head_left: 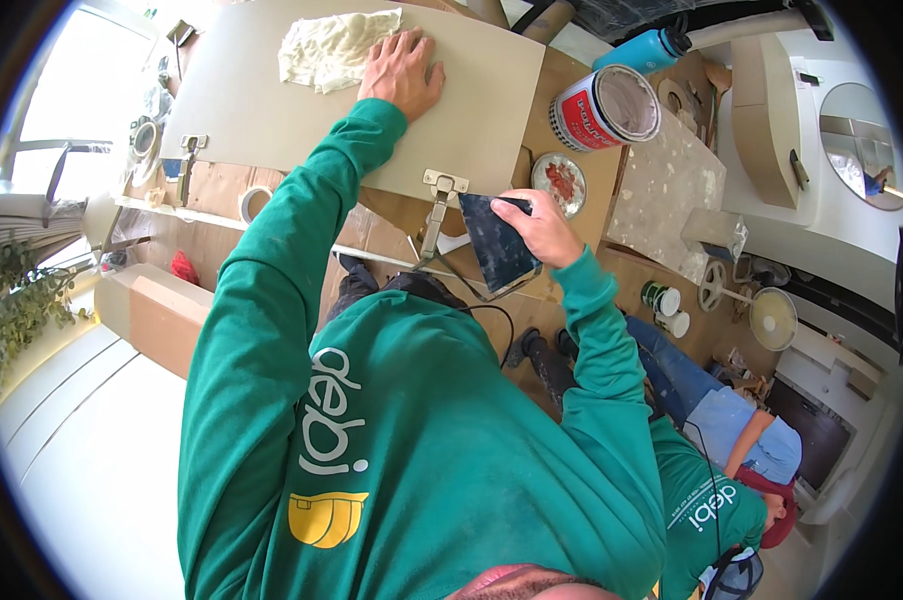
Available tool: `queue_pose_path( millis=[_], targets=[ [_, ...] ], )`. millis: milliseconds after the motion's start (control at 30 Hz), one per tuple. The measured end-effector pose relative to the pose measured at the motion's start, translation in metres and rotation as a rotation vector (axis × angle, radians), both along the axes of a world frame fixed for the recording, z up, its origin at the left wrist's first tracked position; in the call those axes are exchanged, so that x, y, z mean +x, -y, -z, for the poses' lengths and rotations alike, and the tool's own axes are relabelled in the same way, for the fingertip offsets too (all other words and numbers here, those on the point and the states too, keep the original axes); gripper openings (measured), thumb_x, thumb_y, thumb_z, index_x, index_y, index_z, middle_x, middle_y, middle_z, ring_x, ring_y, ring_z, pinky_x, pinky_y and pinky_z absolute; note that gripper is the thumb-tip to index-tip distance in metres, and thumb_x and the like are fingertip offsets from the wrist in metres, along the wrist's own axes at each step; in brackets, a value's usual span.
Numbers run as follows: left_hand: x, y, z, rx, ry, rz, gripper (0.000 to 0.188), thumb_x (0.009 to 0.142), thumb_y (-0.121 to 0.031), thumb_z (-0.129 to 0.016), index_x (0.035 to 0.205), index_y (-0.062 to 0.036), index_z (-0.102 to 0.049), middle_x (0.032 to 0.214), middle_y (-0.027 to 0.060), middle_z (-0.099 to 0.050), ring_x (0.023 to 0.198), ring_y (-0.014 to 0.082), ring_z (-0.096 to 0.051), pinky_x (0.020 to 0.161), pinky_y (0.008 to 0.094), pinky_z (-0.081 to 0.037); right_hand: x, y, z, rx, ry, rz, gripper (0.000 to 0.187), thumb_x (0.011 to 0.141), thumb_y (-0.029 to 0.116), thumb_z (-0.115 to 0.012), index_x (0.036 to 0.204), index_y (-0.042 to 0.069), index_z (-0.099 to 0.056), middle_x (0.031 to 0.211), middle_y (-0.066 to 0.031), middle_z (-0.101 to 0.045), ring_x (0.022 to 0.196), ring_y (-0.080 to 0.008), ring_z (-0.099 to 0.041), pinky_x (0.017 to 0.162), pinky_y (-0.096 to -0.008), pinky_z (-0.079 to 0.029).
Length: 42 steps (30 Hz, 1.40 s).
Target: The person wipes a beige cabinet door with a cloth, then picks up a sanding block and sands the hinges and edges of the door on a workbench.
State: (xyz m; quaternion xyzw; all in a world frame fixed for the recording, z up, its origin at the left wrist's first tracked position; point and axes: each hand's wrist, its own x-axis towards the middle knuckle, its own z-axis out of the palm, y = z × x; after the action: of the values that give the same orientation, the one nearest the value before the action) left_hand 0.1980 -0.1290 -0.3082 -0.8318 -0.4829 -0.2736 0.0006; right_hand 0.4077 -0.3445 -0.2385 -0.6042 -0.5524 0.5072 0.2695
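Observation:
A pale beige cabinet door panel (pixel 242 110) with metal hinges (pixel 442 200) along its near edge lies in front of me. My left hand (pixel 404 75) rests flat on it, fingers spread, at the right edge of a crumpled off-white cloth (pixel 332 48). Whether the fingertips press on the cloth, I cannot tell. My right hand (pixel 547 228) pinches a dark, dusty flat sheet (pixel 497 245), which looks like sandpaper, between thumb and fingers. The sheet hangs just off the near edge, beside the right hinge.
Right of the panel stand an open paint can (pixel 622 108), a round lid with reddish residue (pixel 560 183) and a blue bottle (pixel 640 50). Tape rolls (pixel 256 203) lie at the left. Two people (pixel 742 440) are close by at lower right. A cardboard box (pixel 157 315) sits left.

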Motion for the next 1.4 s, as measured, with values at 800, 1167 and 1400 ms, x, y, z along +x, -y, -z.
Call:
queue_pose_path(
  millis=[800, 1167, 1400],
  targets=[
    [-0.002, -0.004, 0.003, -0.005, 0.089, 0.025, 0.042, 0.092, -0.033, -0.066, 0.125, -0.0073, -0.064, 0.135, 0.0126, -0.061, 0.129, 0.0333, -0.055, 0.111, 0.0496, -0.04, -0.016, -0.025, -0.053, 0.228, 0.638, -0.382, 0.026, 0.093, 0.025, -0.062, 0.107, 0.009, -0.078, 0.087, -0.0199, -0.073, 0.082, -0.0404, -0.07, 0.075, -0.0497, -0.055],
    [-0.002, -0.003, 0.003, -0.003, 0.071, 0.012, 0.041, 0.092, -0.032, -0.065, 0.124, -0.0068, -0.063, 0.133, 0.014, -0.061, 0.127, 0.0342, -0.056, 0.109, 0.0492, -0.041, -0.023, -0.031, -0.054, 0.196, 0.704, -0.414, 0.025, 0.096, 0.025, -0.061, 0.104, 0.007, -0.077, 0.082, -0.0207, -0.072, 0.079, -0.0425, -0.069, 0.074, -0.0517, -0.054],
    [-0.001, -0.001, 0.001, 0.013, 0.069, -0.002, 0.041, 0.092, -0.031, -0.065, 0.123, -0.0053, -0.063, 0.134, 0.015, -0.06, 0.127, 0.0348, -0.056, 0.109, 0.0492, -0.041, 0.0, -0.061, -0.031, 0.075, 0.457, -0.44, 0.03, 0.096, 0.027, -0.063, 0.108, 0.003, -0.076, 0.089, -0.0262, -0.071, 0.085, -0.0399, -0.07, 0.079, -0.0448, -0.056]
  ],
)
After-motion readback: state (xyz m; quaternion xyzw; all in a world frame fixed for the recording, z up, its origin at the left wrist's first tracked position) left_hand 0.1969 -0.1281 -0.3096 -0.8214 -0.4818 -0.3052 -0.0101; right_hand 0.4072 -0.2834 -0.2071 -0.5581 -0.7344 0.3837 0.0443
